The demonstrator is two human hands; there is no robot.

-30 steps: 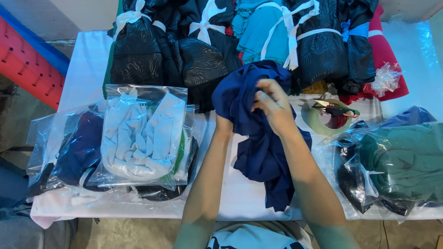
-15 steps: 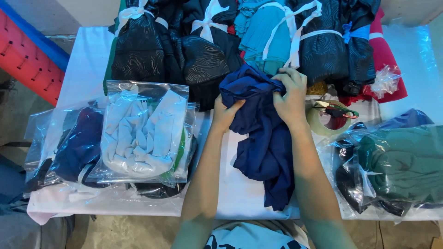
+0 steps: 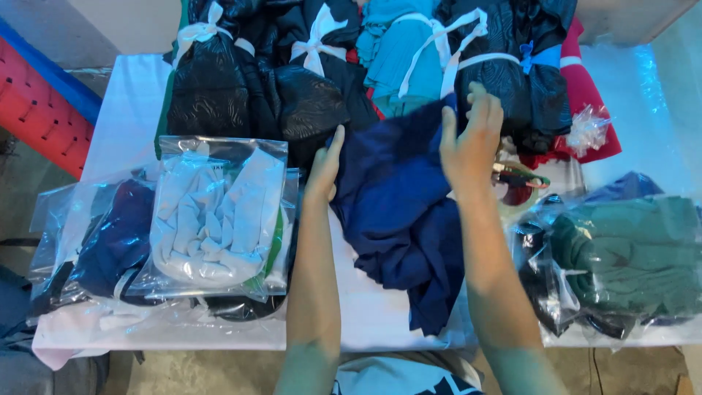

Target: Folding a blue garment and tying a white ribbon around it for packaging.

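Both hands let go, now flat | left hand (image 3: 324, 170), right hand (image 3: 472, 139) on navy garment (image 3: 402, 212) | tape roll (image 3: 521, 183) half-hidden

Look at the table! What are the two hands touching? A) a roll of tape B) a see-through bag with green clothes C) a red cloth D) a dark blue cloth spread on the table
D: the left hand and the right hand both rest on the dark blue cloth lying loose on the white table.

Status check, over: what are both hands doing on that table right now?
Left hand open, flat on navy garment. Right hand open at its top edge. Bagged clothes alongside, tape roll beside right wrist.
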